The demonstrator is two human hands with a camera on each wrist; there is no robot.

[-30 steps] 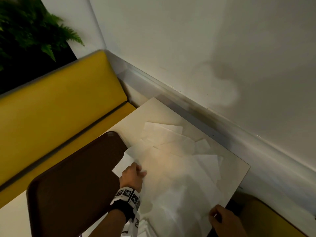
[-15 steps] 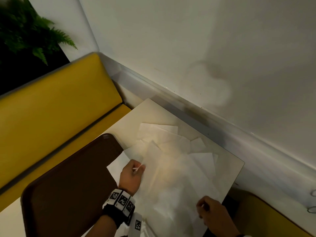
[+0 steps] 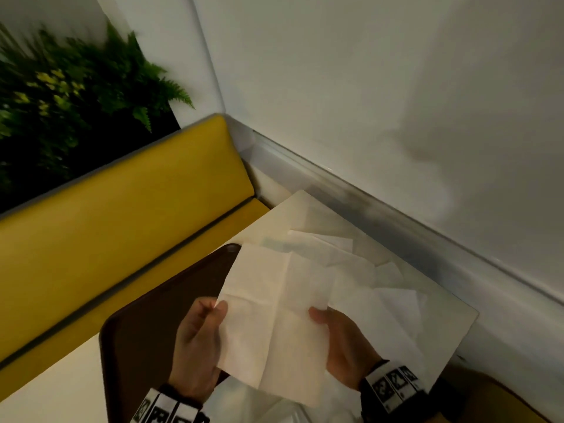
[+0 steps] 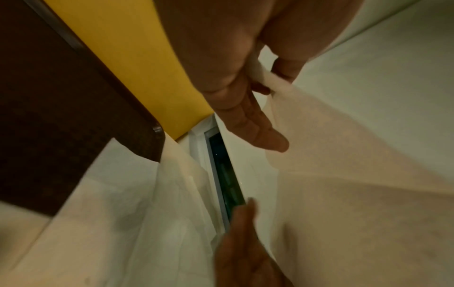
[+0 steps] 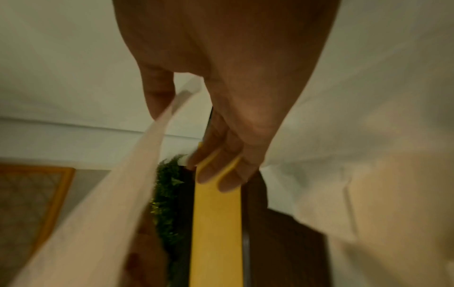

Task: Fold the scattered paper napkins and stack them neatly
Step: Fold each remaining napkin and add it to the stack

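Note:
An unfolded white napkin [image 3: 274, 312] with crease lines hangs in the air above the table, held by both hands. My left hand [image 3: 201, 340] pinches its left edge between thumb and fingers; the pinch shows in the left wrist view [image 4: 267, 77]. My right hand [image 3: 338, 337] pinches the right edge, thumb on top, seen in the right wrist view [image 5: 176, 101]. Several more white napkins [image 3: 381, 288] lie scattered and overlapping on the pale table [image 3: 308, 209] beneath and beyond it.
A dark brown tray [image 3: 158, 315] sits on the table to the left. A yellow bench [image 3: 128, 209] runs behind it, with green ferns [image 3: 61, 93] above. A white wall [image 3: 366, 102] with a grey ledge [image 3: 412, 230] borders the table's far right side.
My left hand lifted one napkin from the pile. My right hand came off the table's near edge and took the napkin's other side; the sheet is now raised and spread between both hands.

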